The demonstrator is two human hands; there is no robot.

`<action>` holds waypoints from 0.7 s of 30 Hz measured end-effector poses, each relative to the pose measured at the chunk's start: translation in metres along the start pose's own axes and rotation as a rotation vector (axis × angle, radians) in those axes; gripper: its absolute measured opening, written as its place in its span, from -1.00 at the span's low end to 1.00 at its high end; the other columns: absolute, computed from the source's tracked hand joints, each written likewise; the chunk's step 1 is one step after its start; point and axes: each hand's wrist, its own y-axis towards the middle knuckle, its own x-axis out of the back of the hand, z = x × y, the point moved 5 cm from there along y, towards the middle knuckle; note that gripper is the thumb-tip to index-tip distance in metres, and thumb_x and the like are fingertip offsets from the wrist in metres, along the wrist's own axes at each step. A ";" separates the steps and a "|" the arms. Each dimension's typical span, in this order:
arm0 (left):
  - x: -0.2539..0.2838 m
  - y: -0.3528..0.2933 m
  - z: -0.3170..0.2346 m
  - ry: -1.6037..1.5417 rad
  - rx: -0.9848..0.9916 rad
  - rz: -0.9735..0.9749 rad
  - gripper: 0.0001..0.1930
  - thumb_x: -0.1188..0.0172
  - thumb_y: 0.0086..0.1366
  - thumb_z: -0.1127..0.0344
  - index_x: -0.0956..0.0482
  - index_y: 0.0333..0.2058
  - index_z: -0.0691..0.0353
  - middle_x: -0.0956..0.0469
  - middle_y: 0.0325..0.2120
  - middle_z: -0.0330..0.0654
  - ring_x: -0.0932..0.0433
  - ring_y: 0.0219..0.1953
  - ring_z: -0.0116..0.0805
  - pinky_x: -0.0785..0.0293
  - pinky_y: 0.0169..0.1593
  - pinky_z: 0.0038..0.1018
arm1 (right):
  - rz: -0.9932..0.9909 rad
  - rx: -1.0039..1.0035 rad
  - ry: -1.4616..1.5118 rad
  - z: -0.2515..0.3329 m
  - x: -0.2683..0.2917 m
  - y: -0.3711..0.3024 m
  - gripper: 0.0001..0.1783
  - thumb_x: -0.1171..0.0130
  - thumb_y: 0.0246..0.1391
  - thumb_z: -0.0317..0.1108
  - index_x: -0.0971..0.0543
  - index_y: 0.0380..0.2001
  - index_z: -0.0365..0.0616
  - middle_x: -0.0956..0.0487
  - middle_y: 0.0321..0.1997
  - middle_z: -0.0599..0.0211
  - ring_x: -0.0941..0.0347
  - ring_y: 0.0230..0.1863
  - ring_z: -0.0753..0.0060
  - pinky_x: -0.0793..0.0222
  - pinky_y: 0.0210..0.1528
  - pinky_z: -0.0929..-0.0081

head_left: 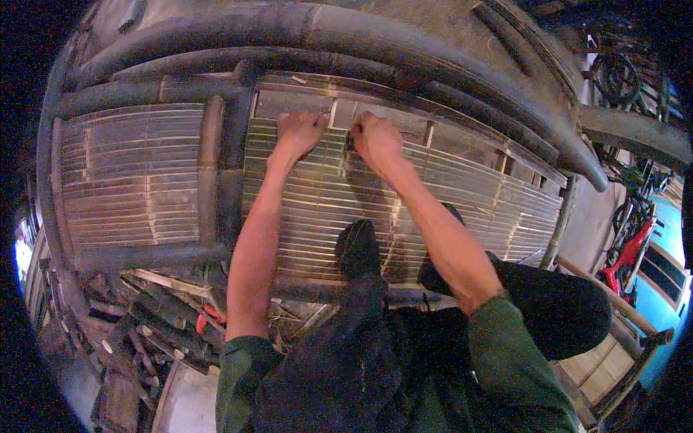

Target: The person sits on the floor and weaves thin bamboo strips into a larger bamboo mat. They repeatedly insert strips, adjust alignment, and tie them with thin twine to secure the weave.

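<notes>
A panel of thin, pale bamboo slats (310,216) lies in a frame of dark, thick bamboo poles (346,65). Both my hands are at its far edge, beside a gap where the slats stop. My left hand (299,133) is closed, knuckles up, next to a light crosspiece (333,114). A short way to its right, my right hand (377,137) is closed in a pinch. Anything between the fingers of either hand is too small or hidden to name. My dark-covered foot (359,249) rests on the slats below the hands.
A second slatted panel (130,180) fills the frame's left section. Cut branches (144,325) are piled at the lower left. On the right are a thick pole (635,133), a red object (626,263) and a blue surface (660,289). My bent leg (556,303) crosses the near edge.
</notes>
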 end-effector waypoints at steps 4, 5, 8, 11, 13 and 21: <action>-0.009 0.006 0.003 0.023 0.027 0.037 -0.66 0.09 0.24 0.04 -0.61 -0.31 0.07 -0.58 -0.39 -0.01 -0.54 -0.28 0.04 -0.31 -0.18 -0.03 | -0.394 0.235 0.101 0.009 -0.037 0.014 -0.64 0.05 0.12 -0.13 -0.51 -0.45 -0.25 -0.50 -0.58 -0.05 -0.43 -0.54 -0.15 -0.34 -0.45 -0.04; -0.012 0.007 0.006 0.007 0.066 0.065 -0.67 0.09 0.24 0.05 -0.60 -0.30 0.06 -0.58 -0.37 -0.01 -0.54 -0.26 0.02 -0.30 -0.17 -0.03 | -0.407 0.243 0.024 0.013 -0.044 0.016 -0.62 0.07 0.14 -0.12 -0.50 -0.44 -0.24 -0.49 -0.60 0.00 -0.42 -0.58 -0.08 -0.34 -0.47 0.00; -0.010 0.003 0.010 -0.069 0.133 0.179 -0.69 0.10 0.24 0.07 -0.59 -0.30 0.04 -0.58 -0.32 -0.04 -0.54 -0.21 -0.04 -0.26 -0.15 -0.05 | -0.148 0.085 0.240 0.024 -0.059 0.022 -0.59 0.15 0.20 -0.07 -0.49 -0.44 -0.21 -0.45 -0.65 0.16 -0.35 -0.68 0.16 -0.34 -0.54 0.13; -0.029 0.009 0.020 -0.202 0.140 0.231 -0.69 0.12 0.26 0.07 -0.58 -0.29 0.03 -0.57 -0.29 -0.07 -0.53 -0.18 -0.08 -0.21 -0.13 -0.08 | 0.539 -0.374 1.101 0.028 -0.088 0.024 -0.57 0.24 0.25 -0.03 -0.45 -0.41 -0.14 -0.39 -0.67 0.34 -0.24 -0.75 0.46 -0.30 -0.66 0.34; -0.023 0.012 0.012 -0.198 0.109 0.144 -0.69 0.13 0.26 0.07 -0.58 -0.30 0.02 -0.57 -0.29 -0.08 -0.53 -0.18 -0.09 -0.19 -0.13 -0.10 | 0.762 -0.507 1.486 0.027 -0.088 0.024 -0.58 0.30 0.27 -0.02 -0.42 -0.35 -0.10 -0.37 -0.66 0.42 -0.16 -0.77 0.62 -0.25 -0.72 0.50; 0.006 -0.002 0.013 -0.682 0.196 -0.154 -0.72 -0.02 0.22 0.14 -0.65 -0.40 0.15 -0.61 -0.41 -0.10 -0.57 -0.27 -0.15 -0.33 -0.13 -0.29 | 0.351 -0.502 1.233 0.018 -0.061 0.002 -0.68 0.18 0.25 -0.20 -0.31 0.01 -0.05 -0.41 -0.63 0.38 -0.20 -0.73 0.65 -0.27 -0.72 0.58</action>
